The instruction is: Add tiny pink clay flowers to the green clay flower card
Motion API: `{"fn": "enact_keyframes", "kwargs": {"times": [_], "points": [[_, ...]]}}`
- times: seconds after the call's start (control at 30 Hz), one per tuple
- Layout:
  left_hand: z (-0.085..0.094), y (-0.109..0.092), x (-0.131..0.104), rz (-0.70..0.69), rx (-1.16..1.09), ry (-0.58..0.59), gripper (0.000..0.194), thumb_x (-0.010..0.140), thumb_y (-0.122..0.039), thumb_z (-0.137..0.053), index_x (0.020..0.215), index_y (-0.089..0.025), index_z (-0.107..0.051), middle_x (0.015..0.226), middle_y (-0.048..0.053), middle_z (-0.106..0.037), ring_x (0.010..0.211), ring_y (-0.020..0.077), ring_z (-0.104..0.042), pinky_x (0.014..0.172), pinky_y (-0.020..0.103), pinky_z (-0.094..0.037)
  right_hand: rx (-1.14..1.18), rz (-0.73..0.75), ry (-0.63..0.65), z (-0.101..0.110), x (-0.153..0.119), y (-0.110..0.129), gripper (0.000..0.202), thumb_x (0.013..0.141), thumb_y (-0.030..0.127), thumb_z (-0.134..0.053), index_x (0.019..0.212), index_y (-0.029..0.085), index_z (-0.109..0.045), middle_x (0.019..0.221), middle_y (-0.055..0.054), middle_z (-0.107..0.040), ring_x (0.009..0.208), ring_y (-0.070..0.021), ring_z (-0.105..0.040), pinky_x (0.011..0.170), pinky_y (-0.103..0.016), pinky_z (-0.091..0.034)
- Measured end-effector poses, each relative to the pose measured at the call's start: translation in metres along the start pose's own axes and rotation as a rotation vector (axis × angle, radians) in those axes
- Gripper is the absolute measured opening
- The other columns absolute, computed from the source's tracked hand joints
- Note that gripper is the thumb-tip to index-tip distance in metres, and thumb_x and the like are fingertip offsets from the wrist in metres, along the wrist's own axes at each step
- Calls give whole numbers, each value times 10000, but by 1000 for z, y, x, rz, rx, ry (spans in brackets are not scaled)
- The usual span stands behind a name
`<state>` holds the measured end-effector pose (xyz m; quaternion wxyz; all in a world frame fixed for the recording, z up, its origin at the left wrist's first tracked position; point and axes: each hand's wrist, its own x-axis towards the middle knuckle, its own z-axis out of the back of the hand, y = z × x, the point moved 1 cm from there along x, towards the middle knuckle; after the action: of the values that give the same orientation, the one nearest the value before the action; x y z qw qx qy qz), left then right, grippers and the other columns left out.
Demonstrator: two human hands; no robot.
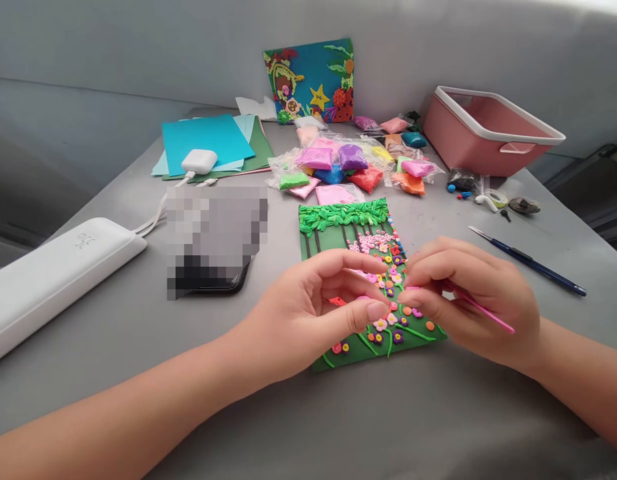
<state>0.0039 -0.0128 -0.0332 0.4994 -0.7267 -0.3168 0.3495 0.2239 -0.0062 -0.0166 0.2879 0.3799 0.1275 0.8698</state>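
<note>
Above a green clay picture with trees and small flowers, my two hands almost meet at the fingertips. My left hand is curled, thumb and fingers closing in a pinch; a bit of pink shows by the thumb, but I cannot tell what is held. In my right hand a thin pink stick tool is gripped, its end sticking out to the lower right. A small pink bit shows at the right fingertips. Both hands hide part of the flowers.
Behind lie several clay packets, a sea-scene picture and a pink basket. A blue-handled craft knife lies right. At left are coloured sheets, a white earbud case, a partly blurred phone and a power bank.
</note>
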Motion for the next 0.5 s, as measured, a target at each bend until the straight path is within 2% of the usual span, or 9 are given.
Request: {"fn": "enact_keyframes", "kwargs": {"times": [0.13, 0.23, 0.4, 0.5], "points": [[0, 0, 0, 13, 19, 20, 360, 855, -282, -829, 1176, -227, -677, 920, 21, -755, 848, 157, -697, 697, 252, -542, -39, 36, -27, -1, 2, 3, 111, 936, 97, -649, 977, 197, -676, 835, -38, -694, 656, -110, -647, 589, -227, -564], [-1, 0, -1, 15, 17, 25, 368, 863, -292, -823, 1199, -245, -682, 905, 12, -750, 828, 149, -681, 674, 246, -527, -55, 71, -19, 0, 1, 4, 143, 968, 102, -620, 1041, 200, -694, 863, -50, -725, 732, -132, -706, 650, -242, -598], [-3, 0, -1, 32, -12, 16, 455, 871, -288, -817, 1295, -242, -658, 914, 4, -762, 813, 121, -677, 703, 231, -537, -45, 71, -32, 3, 0, 4, 53, 949, 161, -692, 913, 192, -669, 746, -21, -663, 638, -113, -641, 587, -232, -566], [-4, -1, -2, 25, -7, 19, 475, 879, -257, -807, 1327, -211, -655, 894, 4, -758, 815, 113, -681, 718, 222, -544, -90, 85, -64, 3, 0, 5, 76, 966, 129, -635, 991, 190, -674, 836, -51, -673, 709, -132, -661, 630, -254, -581]]}}
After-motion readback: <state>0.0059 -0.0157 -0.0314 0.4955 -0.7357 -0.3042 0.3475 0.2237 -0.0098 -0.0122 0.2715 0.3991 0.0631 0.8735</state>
